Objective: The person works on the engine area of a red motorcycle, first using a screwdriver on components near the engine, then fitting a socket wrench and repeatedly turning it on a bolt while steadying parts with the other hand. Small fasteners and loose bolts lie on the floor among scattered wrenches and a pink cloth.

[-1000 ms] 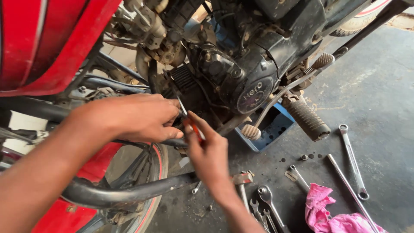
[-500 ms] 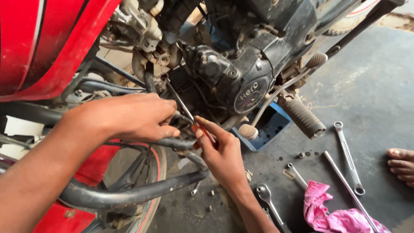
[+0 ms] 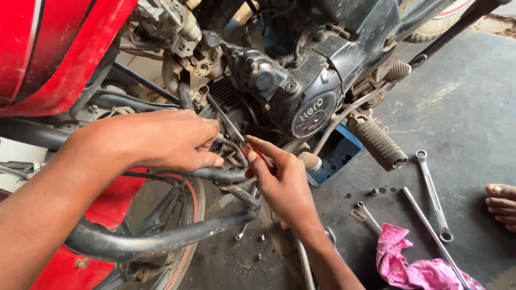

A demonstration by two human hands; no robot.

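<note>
Left hand (image 3: pixel 161 140): closed loosely, knuckles up, fingertips curled onto the black cables (image 3: pixel 232 152) just ahead of the engine; forearm entering from lower left, crossing the red fuel tank (image 3: pixel 48 48) side.

Right hand (image 3: pixel 282 185): pinched shut on a screwdriver (image 3: pixel 244 140), red handle mostly hidden in the fist, thin shaft angled up and left toward the carburettor area (image 3: pixel 201 67). Wrist bent, forearm rising from the bottom edge. Tip contact point not discernible among the cables.

Recommended for the work in hand: shaft kept in line with the fastener, cables held aside by the left fingers, steady pressure before any turn, to avoid slipping off the head.

Surroundings: black engine casing (image 3: pixel 306 102) directly above the right hand; ribbed footpeg (image 3: pixel 379 142) to its right; black crash-guard tube (image 3: pixel 161 236) below both hands. On the concrete floor (image 3: pixel 462 113): ring spanner (image 3: pixel 432 193), long slim spanner (image 3: pixel 430 231), pink rag (image 3: pixel 403 263), loose nuts near the footpeg. Another person's bare toes (image 3: pixel 502 207) at the right edge, well apart.
</note>
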